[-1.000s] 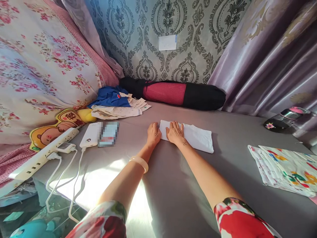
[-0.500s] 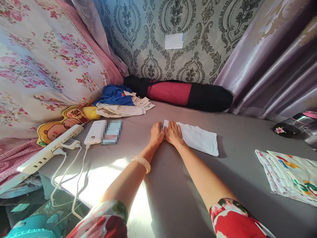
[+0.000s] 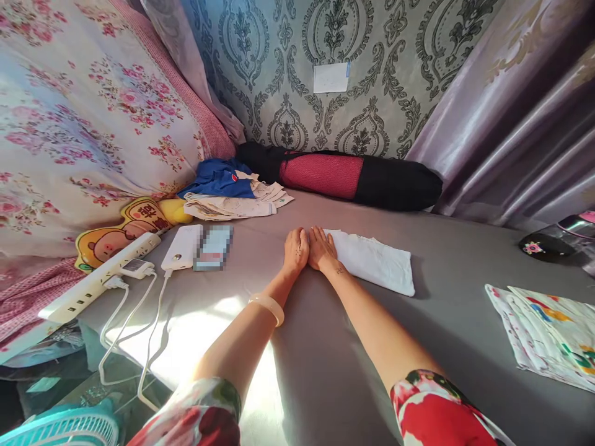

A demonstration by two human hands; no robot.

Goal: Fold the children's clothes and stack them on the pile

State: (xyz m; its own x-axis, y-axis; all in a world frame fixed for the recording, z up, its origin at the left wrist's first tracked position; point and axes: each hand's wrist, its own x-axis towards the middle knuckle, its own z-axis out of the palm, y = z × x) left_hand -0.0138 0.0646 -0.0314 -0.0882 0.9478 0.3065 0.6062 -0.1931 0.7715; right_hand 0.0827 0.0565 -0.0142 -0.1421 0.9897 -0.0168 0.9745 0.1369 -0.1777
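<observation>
A white folded cloth (image 3: 379, 263) lies flat on the grey sheet in front of me. My right hand (image 3: 322, 249) rests palm down on its left end, fingers stretched out, covering that corner. Close against it on the left is my left hand (image 3: 296, 251), turned on its side at the cloth's left edge. Its fingers are held together and slightly bent, with nothing visible in them; its palm side is hidden. A pale bangle (image 3: 267, 308) circles my left forearm.
Left are a power strip (image 3: 100, 279), a white power bank (image 3: 183, 248), a phone (image 3: 212, 248) and folded clothes (image 3: 227, 206). A black and red long bag (image 3: 325, 175) lies along the wall. Folded printed cloths (image 3: 553, 334) and a dark bottle (image 3: 548, 246) are right.
My right hand has slid slightly left towards the cloth's end, and my hands now sit closer together. The view has shifted a little; the cloth stays folded.
</observation>
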